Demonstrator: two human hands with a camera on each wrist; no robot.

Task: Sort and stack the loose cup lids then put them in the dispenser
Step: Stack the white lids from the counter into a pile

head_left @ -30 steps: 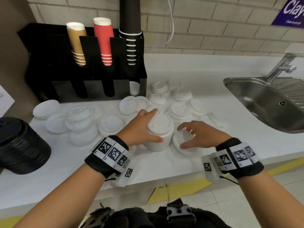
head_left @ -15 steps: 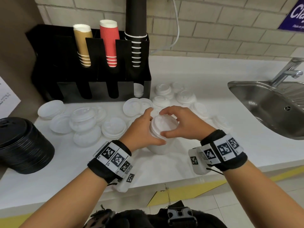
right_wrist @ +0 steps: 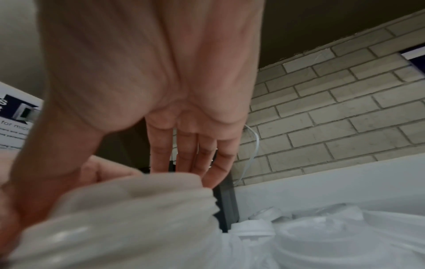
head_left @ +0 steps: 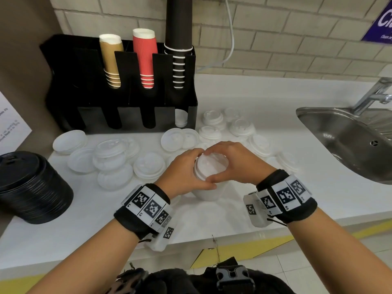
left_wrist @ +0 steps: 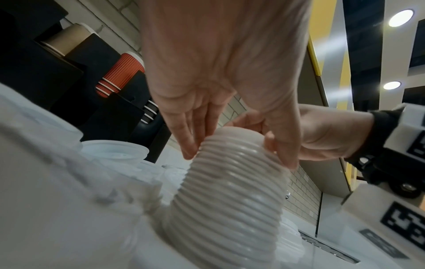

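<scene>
A purple sign (head_left: 379, 22) on the brick wall at the upper right is showing large white letters that begin "Cl" — the rest is running out of the picture, and the smaller line beneath is too blurred to read. The white tags of the left wristband (head_left: 148, 206) are carrying small marks "L4" and "L3" under their black-and-white square codes; one tag of the right wristband (head_left: 286, 196) is reading "R3". In the right wrist view a white notice (right_wrist: 16, 116) with a dark blue block is showing a big "S" and the words "for mic" — the lines below are staying illegible.
</scene>
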